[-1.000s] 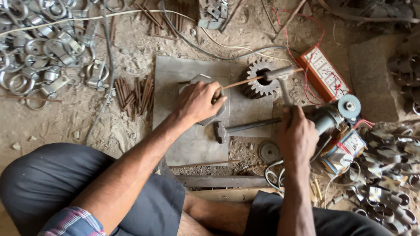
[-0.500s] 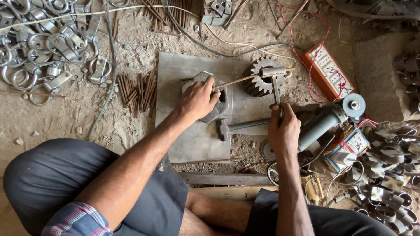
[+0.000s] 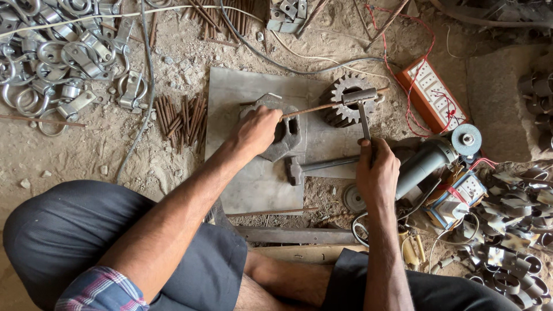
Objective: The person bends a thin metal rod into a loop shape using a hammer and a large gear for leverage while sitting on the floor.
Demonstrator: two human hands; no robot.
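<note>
My left hand (image 3: 257, 131) grips a thin rusty rod (image 3: 314, 108) that runs right onto a toothed gear (image 3: 344, 105). The hand rests on a dark metal block (image 3: 286, 136) lying on a grey steel plate (image 3: 242, 178). My right hand (image 3: 377, 170) holds the handle of a hammer (image 3: 360, 98), whose head sits over the rod's end on top of the gear. A second hammer (image 3: 314, 166) lies flat on the plate between my hands.
An angle grinder (image 3: 432, 158) lies right of my right hand. A red-edged switch board (image 3: 431, 92) sits behind it. Short rusty rods (image 3: 181, 118) lie left of the plate, metal clamps (image 3: 63, 52) fill the far left, and bent metal pieces (image 3: 512, 230) pile at right.
My right hand has moved from beside the grinder toward the gear and brought the hammer head onto the rod's end. My left hand has kept hold of the rod.
</note>
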